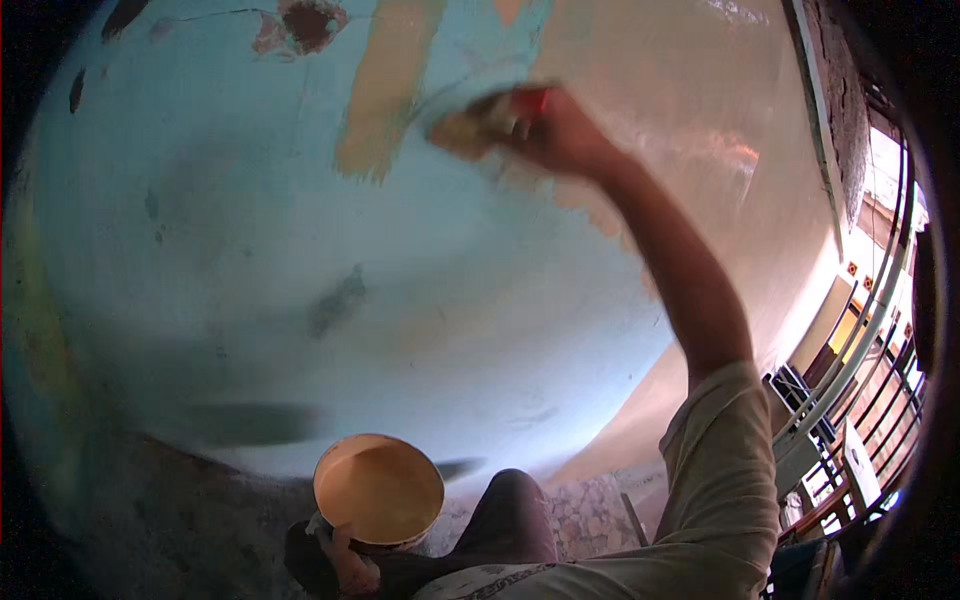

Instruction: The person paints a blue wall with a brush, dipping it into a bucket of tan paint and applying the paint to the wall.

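Observation:
My right hand (572,132) is raised in front of the wall, its fingers closed round a paintbrush (462,134) that shows some red at the grip. The bristles are coated in beige paint and blurred by motion; whether they touch the wall I cannot tell. Down at the bottom, my left hand (352,566) grips the near side of a round bucket (408,543), partly hiding its outside. Beige paint (378,497) lies inside the bucket. The light blue wall (250,260) carries a broad beige stroke (388,85) left of the brush, and beige paint covers its right side.
Dark patches of damaged surface (312,24) mark the wall's upper left. My bent knee (518,500) is beside the bucket, above a rough floor (215,510). To the far right stand a metal railing (888,400) and some furniture.

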{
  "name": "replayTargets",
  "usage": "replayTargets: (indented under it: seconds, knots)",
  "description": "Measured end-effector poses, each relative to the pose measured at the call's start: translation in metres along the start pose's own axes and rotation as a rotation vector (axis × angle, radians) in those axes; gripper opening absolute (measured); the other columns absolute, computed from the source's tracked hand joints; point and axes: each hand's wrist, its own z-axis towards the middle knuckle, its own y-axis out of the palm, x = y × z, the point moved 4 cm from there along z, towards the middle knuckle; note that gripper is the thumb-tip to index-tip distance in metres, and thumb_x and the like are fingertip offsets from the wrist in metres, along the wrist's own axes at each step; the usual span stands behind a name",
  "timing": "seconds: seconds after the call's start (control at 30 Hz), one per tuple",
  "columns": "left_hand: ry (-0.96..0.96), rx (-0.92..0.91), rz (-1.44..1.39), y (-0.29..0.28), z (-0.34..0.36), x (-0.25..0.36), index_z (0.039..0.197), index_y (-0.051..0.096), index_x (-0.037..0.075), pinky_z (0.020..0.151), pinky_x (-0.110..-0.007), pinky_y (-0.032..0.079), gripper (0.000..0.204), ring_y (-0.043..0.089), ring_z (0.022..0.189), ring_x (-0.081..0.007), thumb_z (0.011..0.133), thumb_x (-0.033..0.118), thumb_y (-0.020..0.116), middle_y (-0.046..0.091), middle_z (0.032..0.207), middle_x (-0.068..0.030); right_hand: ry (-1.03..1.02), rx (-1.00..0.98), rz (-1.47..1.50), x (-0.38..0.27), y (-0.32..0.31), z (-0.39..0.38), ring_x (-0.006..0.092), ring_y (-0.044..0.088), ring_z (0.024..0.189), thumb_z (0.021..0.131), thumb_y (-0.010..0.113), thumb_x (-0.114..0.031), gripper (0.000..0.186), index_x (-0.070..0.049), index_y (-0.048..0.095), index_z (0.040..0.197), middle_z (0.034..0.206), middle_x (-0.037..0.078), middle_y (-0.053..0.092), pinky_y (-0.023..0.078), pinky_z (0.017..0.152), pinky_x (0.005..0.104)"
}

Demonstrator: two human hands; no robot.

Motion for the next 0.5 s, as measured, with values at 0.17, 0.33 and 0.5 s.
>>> replayTargets:
  seconds: [0.17,0.33,0.5]
  knots:
    - [-0.026,-0.037,-0.073,-0.026,-0.011,-0.061,0.121,0.043,0.009,0.094,-0.042,0.036,0.052,0.045,0.109,-0.0263,0.072,0.013,0.059,0.044,0.121,-0.0143,-0.063,0.422,-0.006,0.017,-0.120,0.063,0.0221,0.063,0.082,0.078,0.063,-0.005,0.011,0.000,0.064,0.088,0.090,0.013,0.066,0.049,0.072,0.0313]
    - [-0.215,0.148,-0.473,0.031,-0.003,0.021,0.114,0.049,0.006,0.085,-0.038,0.044,0.045,0.052,0.098,-0.0226,0.072,0.018,0.063,0.051,0.111,-0.0107,0.019,0.428,-0.610,0.059,-0.084,0.066,0.0271,0.060,0.082,0.075,0.065,-0.014,0.016,-0.010,0.064,0.091,0.093,0.008,0.064,0.050,0.071,0.0341]
    - [0.418,-0.011,0.243,-0.020,-0.022,-0.031,0.118,0.047,0.003,0.084,-0.037,0.045,0.054,0.051,0.099,-0.0220,0.072,0.023,0.066,0.048,0.118,-0.0136,-0.389,0.243,-0.493,-0.028,0.060,-0.029,0.0252,0.059,0.085,0.066,0.062,-0.009,0.033,-0.005,0.061,0.098,0.095,0.010,0.062,0.050,0.069,0.0346]
